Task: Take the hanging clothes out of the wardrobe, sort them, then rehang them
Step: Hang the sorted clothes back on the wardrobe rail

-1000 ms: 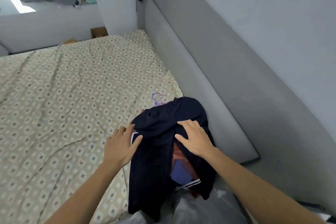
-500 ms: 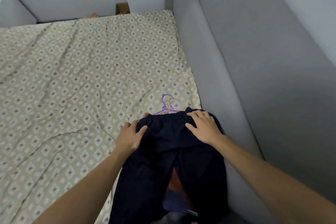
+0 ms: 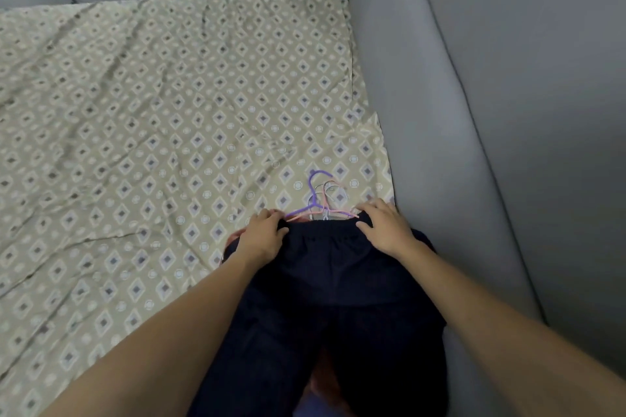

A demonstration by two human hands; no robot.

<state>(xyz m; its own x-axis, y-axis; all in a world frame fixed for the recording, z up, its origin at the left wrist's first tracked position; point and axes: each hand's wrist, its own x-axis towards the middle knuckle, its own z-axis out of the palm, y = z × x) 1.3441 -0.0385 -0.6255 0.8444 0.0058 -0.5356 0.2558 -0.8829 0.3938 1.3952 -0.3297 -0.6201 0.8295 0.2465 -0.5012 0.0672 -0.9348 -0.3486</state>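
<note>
Bed [image 3: 135,112], patterned beige sheet with diamond print, creased, fills most of the view. Grey padded headboard [image 3: 423,145] runs along its right edge; grey wall [image 3: 542,44] beyond

Dark navy trousers [image 3: 332,298] lie at the bed's near right corner, waistband away from the viewer, legs trailing toward the near edge. They sit on top of other clothes: a strip of orange-pink cloth [image 3: 327,379] shows in the gap between the legs, more pink at the left edge of the waistband

Left hand [image 3: 262,235] at the left end of the waistband, fingers curled over the hem, grip closed on the fabric. Right hand [image 3: 386,228] at the right end, fingers spread and bent over the top edge, resting on the cloth; cannot tell whether it pinches the cloth or only presses

Hangers [image 3: 321,200], one purple, one pink, at least one pale, hooks bunched together, poke out on the sheet just beyond the waistband, between the two hands
</note>
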